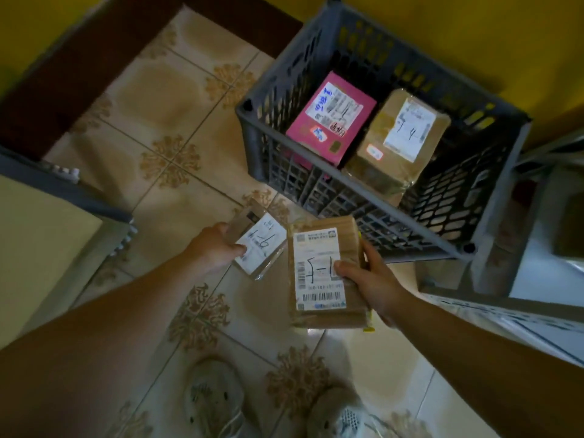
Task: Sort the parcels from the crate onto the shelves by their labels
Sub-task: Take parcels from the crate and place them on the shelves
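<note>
Here, pen-marked label point(316, 273) on parcel point(328, 319)

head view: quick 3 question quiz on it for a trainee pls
1. True or false: the pink parcel lies inside the crate.
2. How many parcels show inside the crate?
3. The right hand grips: A the large brown parcel; B the pink parcel; C nothing.
Key: 1 true; 2 two; 3 A.
</note>
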A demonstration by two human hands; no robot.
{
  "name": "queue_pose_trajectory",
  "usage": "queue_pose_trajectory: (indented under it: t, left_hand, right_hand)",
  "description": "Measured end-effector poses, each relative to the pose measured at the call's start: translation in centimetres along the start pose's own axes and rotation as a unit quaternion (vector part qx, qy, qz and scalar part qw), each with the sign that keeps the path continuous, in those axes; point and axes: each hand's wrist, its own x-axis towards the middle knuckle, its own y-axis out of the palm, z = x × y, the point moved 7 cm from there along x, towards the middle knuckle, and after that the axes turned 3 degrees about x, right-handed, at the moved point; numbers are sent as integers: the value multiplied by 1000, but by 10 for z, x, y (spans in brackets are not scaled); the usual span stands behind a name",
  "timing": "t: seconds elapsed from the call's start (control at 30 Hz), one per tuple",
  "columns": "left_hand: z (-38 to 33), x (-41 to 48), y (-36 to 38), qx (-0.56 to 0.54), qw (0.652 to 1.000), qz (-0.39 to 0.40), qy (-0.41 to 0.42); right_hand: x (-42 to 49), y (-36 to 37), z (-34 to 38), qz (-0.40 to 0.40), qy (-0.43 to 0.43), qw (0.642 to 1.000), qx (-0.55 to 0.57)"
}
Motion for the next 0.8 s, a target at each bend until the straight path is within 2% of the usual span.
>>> queue_pose_trajectory:
  t: [0.17,0.33,0.47,0.63,0.7,0.8]
  left_hand:
    - [17,63,19,34,997,-69,3]
    - [41,102,43,6,998,-64,-14]
    - [48,88,63,-117,992,-29,-45]
    - [46,69,96,-291,956,28,-27]
    - [40,67,100,-317,947,41,-6]
    - [45,64,93,-359,933,28,-22]
  right_hand:
    - [63,2,-39,-5,-16,1000,18]
    - [105,10,-69,-17,-22,998,50]
    - [115,11,-76,-14,-26,997,71]
    - [114,8,-70,13,-22,997,71]
    - [114,2,-64,12,-23,997,74]
    - [109,4,-51,38,-33,994,92]
